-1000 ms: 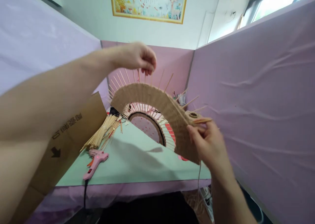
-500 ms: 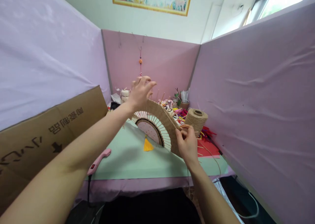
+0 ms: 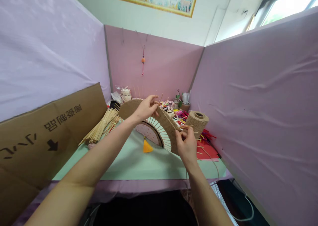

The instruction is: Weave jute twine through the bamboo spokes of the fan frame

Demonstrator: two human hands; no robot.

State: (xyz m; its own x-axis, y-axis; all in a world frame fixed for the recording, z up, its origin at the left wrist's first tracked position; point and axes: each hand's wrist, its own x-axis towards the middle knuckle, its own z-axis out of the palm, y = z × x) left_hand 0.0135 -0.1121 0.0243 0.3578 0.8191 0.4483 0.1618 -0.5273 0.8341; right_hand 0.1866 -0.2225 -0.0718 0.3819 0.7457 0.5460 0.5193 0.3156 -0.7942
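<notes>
A half-round woven fan frame, wound with jute twine over thin bamboo ribs, stands upright over the green table top. My left hand grips its upper rim with curled fingers. My right hand pinches the frame's right lower end, where rib tips and a strand of twine stick out. The strand trails down past my right wrist. A spool of jute twine stands just behind my right hand.
A bundle of bamboo sticks lies at the left beside a brown cardboard sheet. A small orange tassel lies on the table. Craft clutter fills the back right corner. Pink fabric partitions enclose the table.
The fan frame has come down from near my face to the table. My left hand moved from the rib tips onto the rim. The spool and tassel came into view.
</notes>
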